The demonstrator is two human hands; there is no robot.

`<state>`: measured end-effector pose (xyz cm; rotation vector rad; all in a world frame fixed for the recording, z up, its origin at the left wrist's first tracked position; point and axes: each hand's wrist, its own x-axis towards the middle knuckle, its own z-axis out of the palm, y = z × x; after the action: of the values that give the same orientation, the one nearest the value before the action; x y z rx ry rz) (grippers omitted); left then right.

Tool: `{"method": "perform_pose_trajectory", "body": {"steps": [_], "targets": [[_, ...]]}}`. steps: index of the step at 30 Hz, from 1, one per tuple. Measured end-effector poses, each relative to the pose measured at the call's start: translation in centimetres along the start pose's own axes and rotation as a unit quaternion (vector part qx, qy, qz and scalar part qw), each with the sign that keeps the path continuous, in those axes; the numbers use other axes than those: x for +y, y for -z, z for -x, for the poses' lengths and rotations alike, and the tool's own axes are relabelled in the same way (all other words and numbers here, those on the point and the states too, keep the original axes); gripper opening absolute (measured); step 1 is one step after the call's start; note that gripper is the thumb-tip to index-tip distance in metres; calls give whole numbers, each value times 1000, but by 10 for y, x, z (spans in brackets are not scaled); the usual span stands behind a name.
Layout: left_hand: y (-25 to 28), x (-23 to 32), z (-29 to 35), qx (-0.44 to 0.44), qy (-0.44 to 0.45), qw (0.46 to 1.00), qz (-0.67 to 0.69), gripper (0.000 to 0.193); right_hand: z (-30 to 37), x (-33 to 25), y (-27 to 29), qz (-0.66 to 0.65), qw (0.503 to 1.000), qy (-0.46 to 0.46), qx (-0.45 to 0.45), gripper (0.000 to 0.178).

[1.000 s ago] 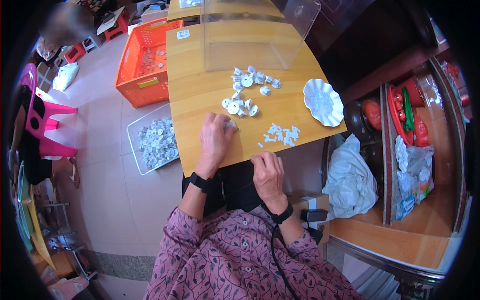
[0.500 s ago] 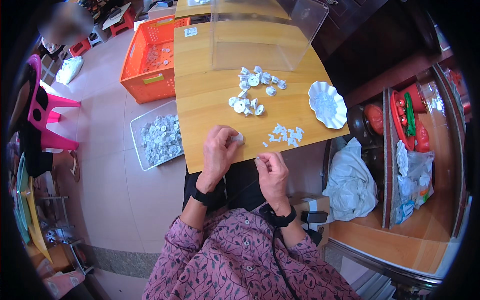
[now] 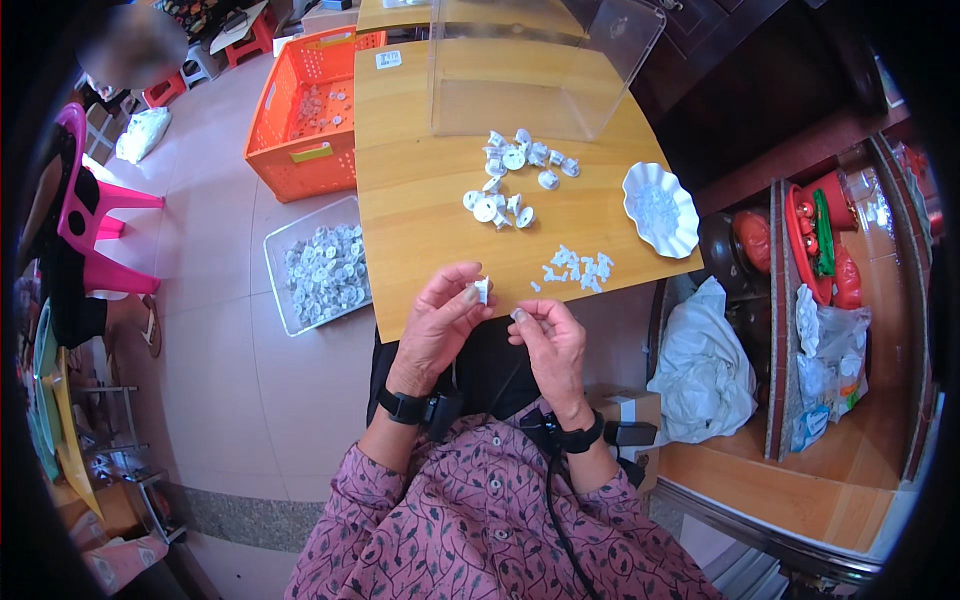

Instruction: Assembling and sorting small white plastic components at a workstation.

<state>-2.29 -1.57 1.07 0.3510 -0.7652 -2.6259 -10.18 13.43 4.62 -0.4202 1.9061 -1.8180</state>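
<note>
Over the table's near edge, my left hand (image 3: 436,325) pinches a small white round plastic piece (image 3: 483,290) between thumb and fingers. Just to its right, my right hand (image 3: 552,345) is closed in a pinch at the fingertips; what it holds is too small to make out. Beyond the right hand lies a scatter of tiny white plastic pegs (image 3: 580,268). Farther back, a loose group of white round plastic parts (image 3: 488,210) rests on the wooden table (image 3: 420,130). A white scalloped dish (image 3: 684,236) with small clear pieces stands at the table's right edge.
A clear plastic bin (image 3: 520,110) stands at the table's back. Left of the table are an orange crate (image 3: 300,165) and a clear tub (image 3: 284,312) full of round parts. A pink stool (image 3: 110,270) is at far left, shelves (image 3: 780,350) at right. A cable hangs from my right wrist.
My left hand has turned and lifted the white piece, drawing it slightly right toward my right hand. My right hand stays in its pinch, having shifted slightly right. The view has moved slightly.
</note>
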Motion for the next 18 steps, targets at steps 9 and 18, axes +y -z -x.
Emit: {"method": "perform_pose_trajectory", "body": {"steps": [9, 18], "targets": [[5, -8, 5, -34, 36, 997, 55, 29, 3, -18, -2, -94, 995, -28, -24, 15], [11, -10, 6, -56, 40, 997, 33, 32, 4, -16, -8, -88, 996, -9, -27, 14]]}}
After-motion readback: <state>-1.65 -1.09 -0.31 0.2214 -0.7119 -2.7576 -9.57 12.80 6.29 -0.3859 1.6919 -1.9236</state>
